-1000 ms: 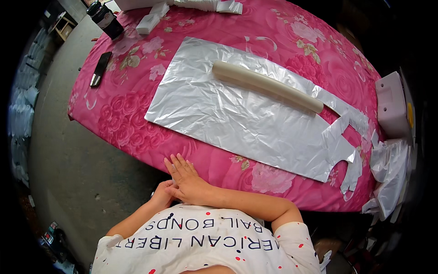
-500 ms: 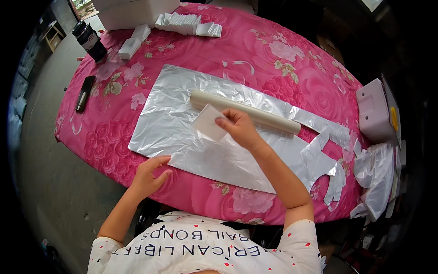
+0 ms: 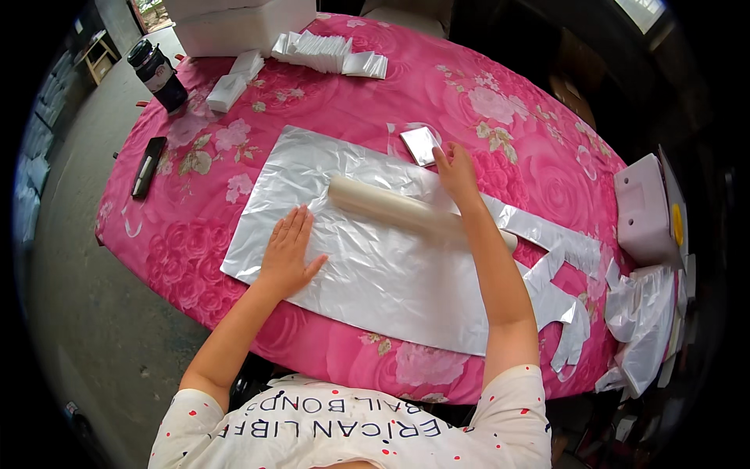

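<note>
My left hand (image 3: 289,254) lies flat, fingers stretched, on a stack of thin silvery-white plastic bags (image 3: 367,293) spread on the table. Beyond the stack's far edge, my right hand (image 3: 458,173) has its fingers closed at the corner of a small white folded square packet (image 3: 420,146). The packet is over the pink tablecloth. A pale roller tube (image 3: 383,205) lies across the bags, partly behind my right forearm. Bag handles (image 3: 558,301) spread out at the stack's right end.
A rose-patterned pink tablecloth (image 3: 187,266) covers the table. At the far left are a dark bottle (image 3: 158,78), a black cutter-like tool (image 3: 148,168), white folded packets (image 3: 312,51) and a white box (image 3: 242,27). A pale bin (image 3: 644,207) and crumpled plastic (image 3: 644,313) are at the right.
My right hand has moved away to the far right with the white packet, past the stack's edge. My left hand has come forward from the near edge and flattened onto the bags.
</note>
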`<state>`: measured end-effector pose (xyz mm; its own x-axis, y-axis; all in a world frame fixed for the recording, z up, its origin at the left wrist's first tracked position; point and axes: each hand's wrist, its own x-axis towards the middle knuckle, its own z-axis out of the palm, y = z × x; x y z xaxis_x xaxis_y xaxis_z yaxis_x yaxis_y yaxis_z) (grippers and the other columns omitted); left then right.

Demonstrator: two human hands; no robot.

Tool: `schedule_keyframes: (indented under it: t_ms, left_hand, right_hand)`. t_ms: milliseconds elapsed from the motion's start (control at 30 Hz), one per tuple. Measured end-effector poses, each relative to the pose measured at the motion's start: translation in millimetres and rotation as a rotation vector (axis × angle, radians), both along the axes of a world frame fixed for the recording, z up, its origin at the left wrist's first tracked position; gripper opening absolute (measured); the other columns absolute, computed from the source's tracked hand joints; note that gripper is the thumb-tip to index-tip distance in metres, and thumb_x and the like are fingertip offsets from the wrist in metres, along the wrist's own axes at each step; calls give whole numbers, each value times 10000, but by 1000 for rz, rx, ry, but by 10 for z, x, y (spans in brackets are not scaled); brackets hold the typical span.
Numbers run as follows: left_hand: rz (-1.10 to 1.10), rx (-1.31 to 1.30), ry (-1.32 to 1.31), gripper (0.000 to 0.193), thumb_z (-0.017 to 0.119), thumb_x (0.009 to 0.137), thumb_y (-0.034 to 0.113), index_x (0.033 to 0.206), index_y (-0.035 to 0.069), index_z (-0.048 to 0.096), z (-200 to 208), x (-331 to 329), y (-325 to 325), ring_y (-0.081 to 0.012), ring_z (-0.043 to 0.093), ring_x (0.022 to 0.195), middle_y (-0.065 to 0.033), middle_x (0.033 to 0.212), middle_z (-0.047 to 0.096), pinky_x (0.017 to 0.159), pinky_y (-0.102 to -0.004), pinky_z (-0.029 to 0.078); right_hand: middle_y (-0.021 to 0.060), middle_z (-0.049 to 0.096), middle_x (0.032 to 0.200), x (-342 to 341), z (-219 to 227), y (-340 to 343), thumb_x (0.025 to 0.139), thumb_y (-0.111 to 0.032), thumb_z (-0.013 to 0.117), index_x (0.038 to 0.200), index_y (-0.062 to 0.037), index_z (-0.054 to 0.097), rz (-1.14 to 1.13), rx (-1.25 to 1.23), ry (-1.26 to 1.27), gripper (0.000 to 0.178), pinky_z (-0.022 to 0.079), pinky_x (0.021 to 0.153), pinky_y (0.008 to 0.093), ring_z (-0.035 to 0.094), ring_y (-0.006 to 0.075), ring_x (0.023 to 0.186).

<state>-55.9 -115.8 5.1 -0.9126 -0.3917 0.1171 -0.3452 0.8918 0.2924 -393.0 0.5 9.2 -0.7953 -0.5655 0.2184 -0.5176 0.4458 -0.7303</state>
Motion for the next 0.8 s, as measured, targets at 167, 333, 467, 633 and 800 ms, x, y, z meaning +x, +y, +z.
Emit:
schedule_keyframes:
  t_ms: [167, 333, 467, 633, 800]
  left_hand:
    - [-5, -20, -11, 724, 556, 827, 377, 1366, -16, 275, -51, -3, -2, -294, 183, 1360, -172, 1447, 237, 1103, -415, 145]
    - [-3, -43, -3, 730, 564, 820, 358, 1373, -13, 265, -79, -4, 6, -294, 196, 1356, -169, 1445, 245, 1103, -412, 144]
    - [3, -54, 1, 730, 567, 816, 348, 1374, -10, 261, -78, -9, 7, -289, 197, 1356, -170, 1445, 246, 1104, -410, 141]
    - [4, -69, -9, 722, 568, 814, 332, 1371, -12, 263, -66, -13, 15, -289, 198, 1356, -170, 1446, 245, 1105, -403, 141]
    - [10, -48, -6, 720, 577, 806, 310, 1371, -8, 264, -38, -33, 37, -294, 204, 1352, -170, 1447, 243, 1103, -404, 148]
  right_hand:
    - [195, 494, 1176, 718, 135, 981, 787, -235, 639, 1114, 6, 544, 69, 146, 354, 418, 355, 952, 428, 435, 347, 1122]
    - [211, 406, 1276, 965, 101, 2089, 798, -272, 629, 1195, -22, 497, -277, 324, 421, 487, 272, 1007, 477, 351, 377, 1195]
    - [221, 357, 1315, 1037, -19, 2763, 790, -306, 640, 1227, -42, 479, -319, 468, 280, 535, 230, 1028, 489, 296, 385, 1228]
    - [144, 548, 1080, 829, 18, 2909, 741, -81, 623, 1062, -32, 577, -217, 422, 396, 328, 428, 852, 390, 497, 321, 1035]
    - [113, 615, 946, 271, 116, 3218, 661, 17, 581, 967, -43, 601, -158, 476, 537, 312, 477, 761, 370, 587, 286, 890]
